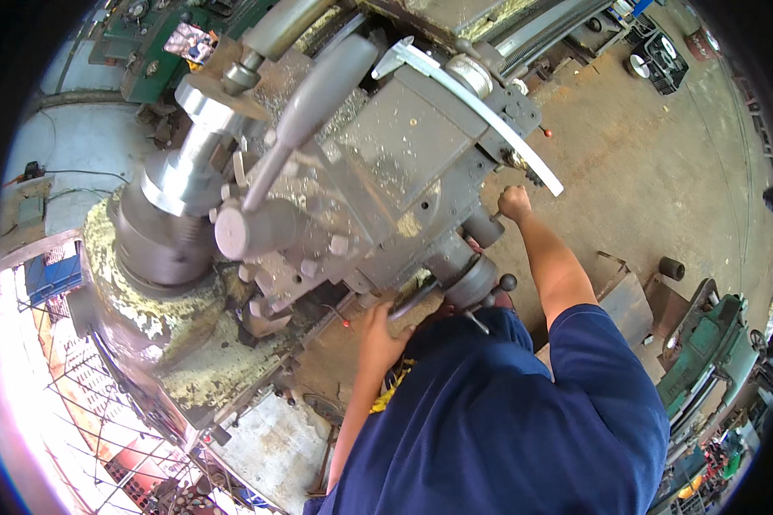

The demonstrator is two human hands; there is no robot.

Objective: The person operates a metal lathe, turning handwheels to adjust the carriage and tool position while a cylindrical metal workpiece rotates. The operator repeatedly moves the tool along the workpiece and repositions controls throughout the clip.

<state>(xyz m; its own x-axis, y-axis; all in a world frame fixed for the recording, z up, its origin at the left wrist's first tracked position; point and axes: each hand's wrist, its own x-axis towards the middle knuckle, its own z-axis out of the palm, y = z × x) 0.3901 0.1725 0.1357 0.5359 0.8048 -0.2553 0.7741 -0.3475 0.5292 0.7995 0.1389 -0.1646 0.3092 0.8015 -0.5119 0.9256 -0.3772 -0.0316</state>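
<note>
A metal lathe fills the middle of the view. My right hand (514, 204) is closed on a small crank handle (496, 216) at the near right side of the lathe carriage (412, 154). Lower down, the fingers of my left hand (381, 335) are curled at the rim of a dark handwheel (414, 300); the grip is partly hidden. Held in the chuck (163, 227) at left is a shiny stepped metal workpiece (202, 146). The tool post clamp has a long grey lever (292, 120). A vernier caliper (489, 112) lies across the carriage top.
A ball-ended lever (507, 281) stands beside my body. Behind the lathe are green machinery (159, 60) and a pale metal sheet (69, 146). Right of me sit a green machine (704, 352) and a short dark pipe (672, 269). A black crate (664, 67) stands on the floor at far right.
</note>
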